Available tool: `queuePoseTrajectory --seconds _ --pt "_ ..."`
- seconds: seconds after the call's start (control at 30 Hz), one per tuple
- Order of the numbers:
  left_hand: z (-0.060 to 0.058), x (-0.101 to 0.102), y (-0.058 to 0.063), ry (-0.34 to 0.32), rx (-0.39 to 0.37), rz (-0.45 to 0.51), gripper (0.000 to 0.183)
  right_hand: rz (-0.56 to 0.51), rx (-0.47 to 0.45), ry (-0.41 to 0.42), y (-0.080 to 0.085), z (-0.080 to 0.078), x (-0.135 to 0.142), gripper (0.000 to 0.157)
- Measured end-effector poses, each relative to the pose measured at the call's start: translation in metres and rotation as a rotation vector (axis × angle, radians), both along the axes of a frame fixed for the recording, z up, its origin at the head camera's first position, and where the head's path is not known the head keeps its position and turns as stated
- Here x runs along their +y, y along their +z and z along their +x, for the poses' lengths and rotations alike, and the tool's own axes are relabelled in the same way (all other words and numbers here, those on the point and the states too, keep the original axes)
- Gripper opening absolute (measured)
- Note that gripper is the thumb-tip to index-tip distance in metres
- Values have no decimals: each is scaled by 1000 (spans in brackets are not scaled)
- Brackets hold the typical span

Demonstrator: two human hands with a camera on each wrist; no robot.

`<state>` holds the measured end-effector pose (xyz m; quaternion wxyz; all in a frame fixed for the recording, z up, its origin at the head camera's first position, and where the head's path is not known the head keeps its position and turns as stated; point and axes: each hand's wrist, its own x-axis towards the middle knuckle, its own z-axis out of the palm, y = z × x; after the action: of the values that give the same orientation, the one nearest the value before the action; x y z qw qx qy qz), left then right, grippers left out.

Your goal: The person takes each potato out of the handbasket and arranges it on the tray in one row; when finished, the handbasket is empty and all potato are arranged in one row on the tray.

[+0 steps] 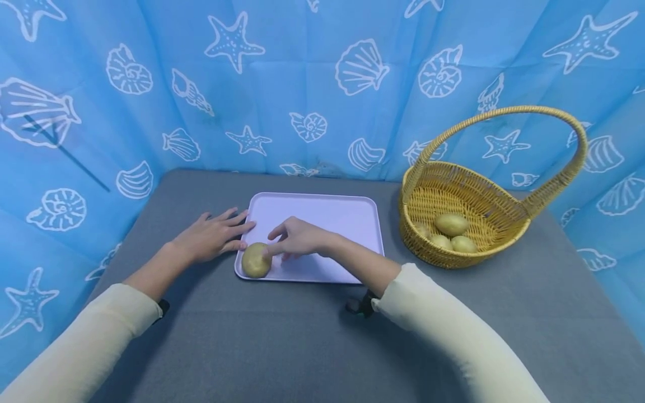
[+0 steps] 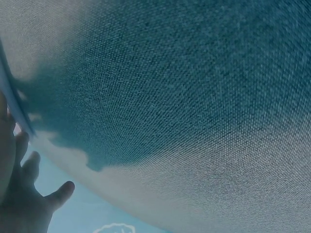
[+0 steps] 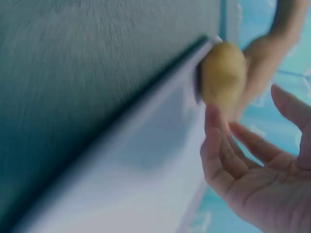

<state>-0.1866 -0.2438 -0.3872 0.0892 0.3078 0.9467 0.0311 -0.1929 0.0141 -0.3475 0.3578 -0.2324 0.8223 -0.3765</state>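
A potato [image 1: 256,260] lies in the near left corner of a pale lilac tray [image 1: 322,204]. My right hand [image 1: 300,238] hovers over the tray just right of the potato, fingers loosely bent and thumb apart from them. In the right wrist view, the right hand [image 3: 262,179] has its fingertips close by the potato [image 3: 224,75], not wrapped round it; contact is hard to tell. My left hand [image 1: 211,238] lies at the tray's left edge with fingers spread, the fingertips at the rim. The left wrist view catches only part of the left hand [image 2: 24,194].
A yellow wicker basket [image 1: 418,246] with a tall arched handle [image 1: 504,112] stands right of the tray, holding several potatoes [image 1: 452,224]. Grey cloth [image 1: 252,341] covers the table. Behind hangs a blue curtain [image 1: 282,89] with sea-shell and starfish prints.
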Motion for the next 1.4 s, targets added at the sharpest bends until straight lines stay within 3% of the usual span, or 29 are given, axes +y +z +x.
queuePoseTrajectory --seconds 0.27,0.43,0.67,0.77,1.03,1.4 --pt "1 4 2 17 -27 -10 63 79 111 149 39 -4 77 63" --pt "2 1 2 4 -22 -9 63 60 139 228 60 -5 138 67" --pt "2 1 1 0 -20 -3 64 160 107 216 84 -2 220 59" --pt "2 2 3 1 -20 1 64 143 80 187 90 -4 251 55" --pt "1 3 3 11 -34 -4 65 180 72 59 84 -22 314 54" --pt "0 2 2 13 -45 8 65 219 -97 -9 55 -51 351 67"
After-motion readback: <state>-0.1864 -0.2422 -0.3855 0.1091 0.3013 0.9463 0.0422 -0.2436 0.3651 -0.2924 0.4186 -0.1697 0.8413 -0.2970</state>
